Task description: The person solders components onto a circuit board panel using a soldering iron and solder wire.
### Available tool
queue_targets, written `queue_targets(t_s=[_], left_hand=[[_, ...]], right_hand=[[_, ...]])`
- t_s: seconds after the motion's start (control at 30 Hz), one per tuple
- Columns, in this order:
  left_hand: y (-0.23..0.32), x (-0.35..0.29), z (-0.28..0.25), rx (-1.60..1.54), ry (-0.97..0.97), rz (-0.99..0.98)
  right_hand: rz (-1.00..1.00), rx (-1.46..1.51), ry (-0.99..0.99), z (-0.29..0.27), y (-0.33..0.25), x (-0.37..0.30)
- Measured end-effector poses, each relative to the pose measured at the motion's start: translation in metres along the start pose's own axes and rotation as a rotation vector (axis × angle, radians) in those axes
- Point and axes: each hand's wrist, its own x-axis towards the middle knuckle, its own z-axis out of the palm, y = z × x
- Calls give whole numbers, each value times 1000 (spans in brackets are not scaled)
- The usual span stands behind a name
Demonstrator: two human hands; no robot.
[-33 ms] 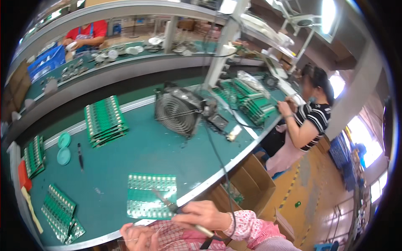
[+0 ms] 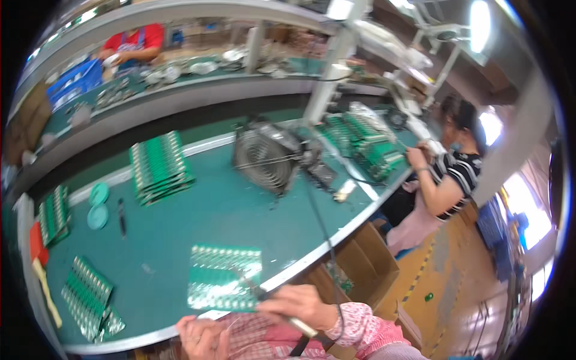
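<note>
The left hand [image 2: 204, 339], at 7 o'clock from the green circuit-board panel [image 2: 210, 277], has its fingers curled; whether they grip anything cannot be told. At 4 o'clock, the right hand [image 2: 294, 306] is closed around a soldering iron [image 2: 260, 291], its blurred tip over the panel, which lies flat at the workbench's [image 2: 156, 240] near edge. Beyond are overlapping board panels [image 2: 87, 294] at 9, turquoise round pieces [image 2: 98, 216] at 10, stacked panels [image 2: 161, 165] at 11, a caged fan [image 2: 267, 159] near 1, and a striped-shirted co-worker [image 2: 450, 180] at 2.

Lit overhead by a tube lamp [image 2: 480, 27] and, beyond the right edge of the green workbench [image 2: 159, 240], by bright windows [image 2: 536, 216]; having there a yellow-brown floor [image 2: 444, 306], and at the far edge a pale post [image 2: 326, 87].
</note>
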Motion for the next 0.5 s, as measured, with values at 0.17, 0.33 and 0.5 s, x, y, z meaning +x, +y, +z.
queue_targets(t_s=[0.17,0.33,0.5], left_hand=[[-3,13,12,-86,37,-64],[-5,12,11,-115,91,-165],[-4,14,9,-117,73,-213]], right_hand=[[385,6,192,-19,-10,-12],[637,423,243,-7,-9,3],[666,487,161,2,-10,13]])
